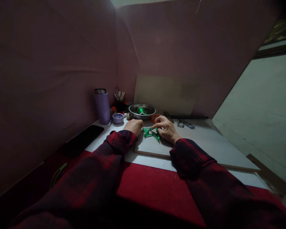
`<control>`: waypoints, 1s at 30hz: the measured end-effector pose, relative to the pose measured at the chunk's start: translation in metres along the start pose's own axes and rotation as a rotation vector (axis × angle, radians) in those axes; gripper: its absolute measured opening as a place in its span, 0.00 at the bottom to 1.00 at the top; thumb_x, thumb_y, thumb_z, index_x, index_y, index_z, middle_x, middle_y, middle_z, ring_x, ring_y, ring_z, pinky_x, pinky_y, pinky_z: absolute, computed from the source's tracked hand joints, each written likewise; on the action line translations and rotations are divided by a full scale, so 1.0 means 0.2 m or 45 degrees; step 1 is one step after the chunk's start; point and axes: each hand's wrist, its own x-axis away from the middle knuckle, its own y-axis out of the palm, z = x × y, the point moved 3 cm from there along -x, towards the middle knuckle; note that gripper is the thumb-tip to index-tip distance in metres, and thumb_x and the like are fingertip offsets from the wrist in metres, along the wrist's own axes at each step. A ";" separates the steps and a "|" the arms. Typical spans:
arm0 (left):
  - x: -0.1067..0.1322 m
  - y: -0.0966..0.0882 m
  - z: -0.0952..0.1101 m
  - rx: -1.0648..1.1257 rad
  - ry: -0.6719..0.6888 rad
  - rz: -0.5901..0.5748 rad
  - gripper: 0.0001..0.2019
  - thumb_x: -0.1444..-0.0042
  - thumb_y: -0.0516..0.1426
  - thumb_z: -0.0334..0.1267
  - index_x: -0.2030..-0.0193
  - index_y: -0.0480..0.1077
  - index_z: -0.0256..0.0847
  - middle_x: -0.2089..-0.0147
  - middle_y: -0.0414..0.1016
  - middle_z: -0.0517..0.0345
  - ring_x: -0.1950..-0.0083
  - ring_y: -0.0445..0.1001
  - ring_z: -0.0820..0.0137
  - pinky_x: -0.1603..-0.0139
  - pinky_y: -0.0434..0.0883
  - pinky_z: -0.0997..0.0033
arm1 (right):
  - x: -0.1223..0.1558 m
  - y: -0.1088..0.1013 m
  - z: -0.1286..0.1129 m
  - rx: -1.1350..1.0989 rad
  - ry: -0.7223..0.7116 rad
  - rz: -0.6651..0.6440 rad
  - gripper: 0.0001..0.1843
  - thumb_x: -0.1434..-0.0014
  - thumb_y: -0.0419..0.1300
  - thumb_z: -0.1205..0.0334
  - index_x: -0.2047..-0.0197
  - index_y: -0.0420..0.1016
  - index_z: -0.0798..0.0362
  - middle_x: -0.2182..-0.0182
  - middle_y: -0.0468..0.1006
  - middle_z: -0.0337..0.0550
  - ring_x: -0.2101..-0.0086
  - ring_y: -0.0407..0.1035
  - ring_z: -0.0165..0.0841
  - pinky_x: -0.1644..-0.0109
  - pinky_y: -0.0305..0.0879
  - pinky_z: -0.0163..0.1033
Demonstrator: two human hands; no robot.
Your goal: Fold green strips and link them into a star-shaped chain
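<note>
A green star-shaped frame (155,135) lies on the white board between my hands. My left hand (134,126) is closed at the star's left point, its fingertips mostly hidden; what it pinches is too small to make out. From the right, my right hand (167,129) reaches over the star with thumb and index finger closed on its upper part. Behind the hands stands a metal bowl (133,113) with a shiny green spool (141,110) in it. An orange ring-shaped thing (154,118) shows partly behind my right hand.
The white board (195,143) rests on a table with a red cover (147,184). At left are a purple tumbler (102,106), its purple cap (118,118) and a dark flat panel (84,140). Small metal pieces (187,124) and a long dark tool (193,117) lie at the back right.
</note>
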 end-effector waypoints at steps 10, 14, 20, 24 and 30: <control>0.01 -0.02 0.01 0.012 0.021 0.000 0.12 0.46 0.50 0.33 0.63 0.75 0.43 0.61 0.78 0.52 0.57 0.74 0.63 0.59 0.67 0.68 | 0.00 0.00 -0.02 0.015 -0.074 0.005 0.17 0.53 0.54 0.75 0.71 0.82 0.48 0.68 0.71 0.44 0.63 0.65 0.34 0.58 0.65 0.40; 0.01 -0.01 0.00 0.016 -0.001 -0.026 0.12 0.47 0.51 0.33 0.63 0.75 0.43 0.61 0.78 0.53 0.56 0.74 0.64 0.59 0.67 0.69 | 0.00 0.00 -0.02 0.013 -0.089 0.003 0.17 0.53 0.54 0.75 0.71 0.82 0.47 0.68 0.71 0.43 0.63 0.66 0.33 0.60 0.65 0.39; 0.00 -0.01 0.00 0.067 -0.056 -0.055 0.12 0.48 0.52 0.32 0.61 0.76 0.43 0.58 0.78 0.54 0.54 0.73 0.65 0.56 0.67 0.70 | 0.01 0.00 -0.02 0.028 -0.115 0.057 0.13 0.52 0.54 0.73 0.75 0.79 0.51 0.67 0.72 0.45 0.63 0.67 0.35 0.59 0.65 0.40; 0.01 -0.02 0.00 0.073 -0.028 -0.061 0.12 0.49 0.52 0.32 0.62 0.76 0.42 0.59 0.78 0.53 0.55 0.73 0.65 0.55 0.67 0.69 | 0.00 -0.01 -0.03 0.045 -0.086 0.069 0.12 0.52 0.54 0.73 0.71 0.77 0.51 0.65 0.72 0.45 0.62 0.67 0.35 0.57 0.65 0.41; 0.01 -0.03 0.01 0.056 0.000 -0.075 0.12 0.50 0.53 0.31 0.64 0.77 0.41 0.60 0.78 0.51 0.55 0.74 0.63 0.57 0.68 0.68 | 0.00 -0.01 -0.03 0.061 -0.057 0.044 0.12 0.51 0.54 0.72 0.68 0.76 0.51 0.64 0.71 0.45 0.62 0.67 0.35 0.58 0.65 0.40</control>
